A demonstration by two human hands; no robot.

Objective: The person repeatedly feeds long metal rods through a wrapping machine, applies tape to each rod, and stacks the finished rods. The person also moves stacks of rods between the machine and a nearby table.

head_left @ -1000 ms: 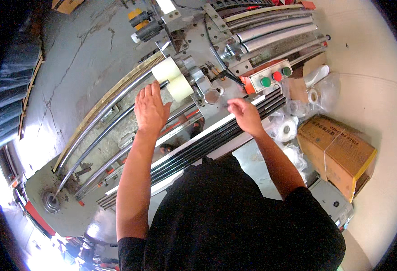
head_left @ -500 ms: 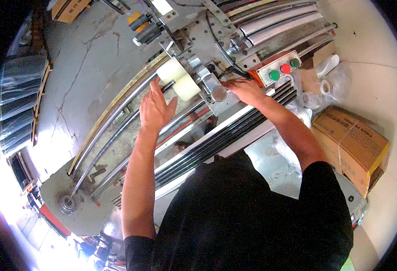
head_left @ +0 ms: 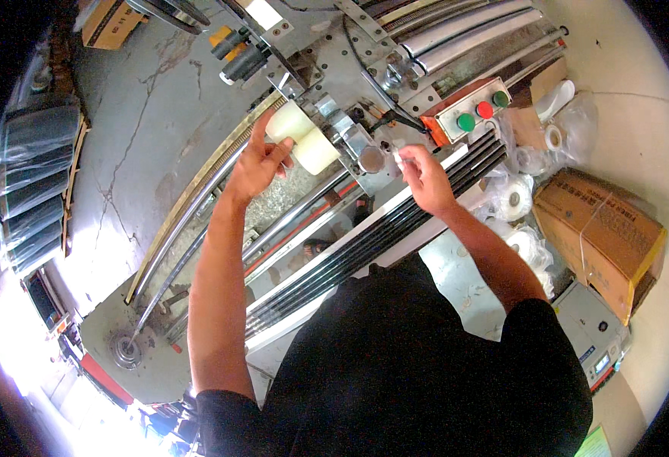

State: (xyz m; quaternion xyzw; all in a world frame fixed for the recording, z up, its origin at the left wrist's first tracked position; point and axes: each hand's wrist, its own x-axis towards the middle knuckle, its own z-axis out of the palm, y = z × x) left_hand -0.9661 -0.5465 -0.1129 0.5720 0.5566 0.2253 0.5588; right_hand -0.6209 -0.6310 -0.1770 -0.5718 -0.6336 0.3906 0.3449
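Observation:
My left hand (head_left: pixel 257 166) is closed round the upper end of a long, thin metal rod (head_left: pixel 168 276), beside two cream rollers (head_left: pixel 315 154). Its index finger points up along the rollers' left side, and its thumb lies against them. The rod slants down to a round hub (head_left: pixel 126 349) at the machine's lower left end. My right hand (head_left: pixel 427 181) is raised off the machine with fingers curled, pinching a small white piece (head_left: pixel 398 157) whose kind I cannot make out. Just left of it stands a round metal knob (head_left: pixel 371 159).
A control box (head_left: pixel 472 114) with green and red buttons sits beyond my right hand. Several black rods (head_left: pixel 334 263) lie along the machine's near edge. Cartons (head_left: pixel 595 236) and clear-wrapped rolls (head_left: pixel 511 196) stand at right, wrapped dark bundles (head_left: pixel 37 171) at far left.
My right hand has lifted from beside the knob and drawn back, now pinching a white piece. My left hand has turned and closed on the rod. The view has shifted slightly.

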